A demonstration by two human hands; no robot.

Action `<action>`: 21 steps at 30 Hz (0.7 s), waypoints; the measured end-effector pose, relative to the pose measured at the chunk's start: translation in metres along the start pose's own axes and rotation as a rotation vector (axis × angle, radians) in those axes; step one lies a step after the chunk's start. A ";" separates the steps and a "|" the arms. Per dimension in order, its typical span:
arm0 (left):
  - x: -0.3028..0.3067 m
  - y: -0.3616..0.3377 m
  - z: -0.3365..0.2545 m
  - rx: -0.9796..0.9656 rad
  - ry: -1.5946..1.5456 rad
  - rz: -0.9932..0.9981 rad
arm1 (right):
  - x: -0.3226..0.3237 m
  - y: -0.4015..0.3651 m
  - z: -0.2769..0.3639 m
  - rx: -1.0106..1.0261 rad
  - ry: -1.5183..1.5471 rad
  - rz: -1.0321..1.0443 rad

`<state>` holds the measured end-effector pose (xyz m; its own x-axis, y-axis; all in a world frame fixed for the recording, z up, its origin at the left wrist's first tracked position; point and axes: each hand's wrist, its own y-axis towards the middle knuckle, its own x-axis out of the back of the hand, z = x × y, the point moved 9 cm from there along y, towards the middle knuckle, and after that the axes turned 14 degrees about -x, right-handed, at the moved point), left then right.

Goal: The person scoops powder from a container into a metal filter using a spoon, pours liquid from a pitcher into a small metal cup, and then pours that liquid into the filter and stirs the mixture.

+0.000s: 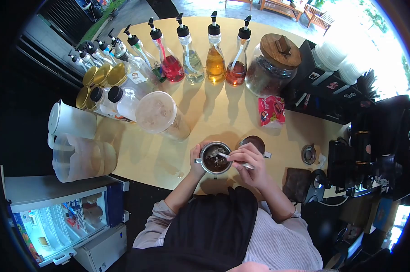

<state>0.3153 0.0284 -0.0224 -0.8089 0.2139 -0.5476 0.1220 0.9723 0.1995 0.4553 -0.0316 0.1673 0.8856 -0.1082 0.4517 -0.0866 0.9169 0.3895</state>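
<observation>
My left hand is wrapped round the left side of a metal pitcher, by its handle. Dark brown liquid with pale streaks fills part of it. A thin, light-coloured spoon is pinched in my right hand. Its lower end dips into the liquid, so its bowl is hidden. Just behind my right hand stands a second metal pitcher, with something brown inside; my fingers cover part of it.
Pump bottles of coloured syrup line the table's back. A lidded plastic tub stands left, beyond plastic jugs. Right are a wooden-lidded jar, a pink packet, a small metal strainer and a black machine.
</observation>
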 end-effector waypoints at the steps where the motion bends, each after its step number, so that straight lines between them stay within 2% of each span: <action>1: -0.001 0.000 -0.001 0.003 0.004 0.009 | 0.000 -0.001 0.000 0.000 -0.001 0.000; 4: 0.000 -0.001 0.000 0.008 0.013 0.002 | -0.006 -0.004 -0.005 -0.012 0.099 0.095; 6: 0.001 -0.001 0.000 0.010 0.017 -0.014 | 0.001 -0.006 -0.016 -0.089 0.141 0.037; 10: -0.001 0.000 -0.003 0.008 0.034 0.002 | 0.001 0.000 -0.012 -0.071 0.062 -0.027; 16: -0.001 -0.001 -0.001 0.011 0.018 -0.002 | -0.009 -0.004 -0.002 -0.003 0.146 0.140; 18: 0.000 0.000 -0.001 0.008 0.019 -0.014 | 0.004 -0.006 -0.010 -0.076 0.159 -0.015; 19: 0.000 0.000 -0.003 -0.002 0.035 -0.002 | 0.004 -0.009 -0.012 -0.076 0.160 -0.015; 21: -0.001 0.001 -0.004 -0.011 0.051 0.011 | 0.013 -0.013 -0.029 -0.204 0.269 -0.094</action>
<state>0.3142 0.0290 -0.0185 -0.8358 0.2194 -0.5033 0.1249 0.9686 0.2148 0.4812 -0.0341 0.1454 0.9762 -0.1159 0.1831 0.0703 0.9685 0.2387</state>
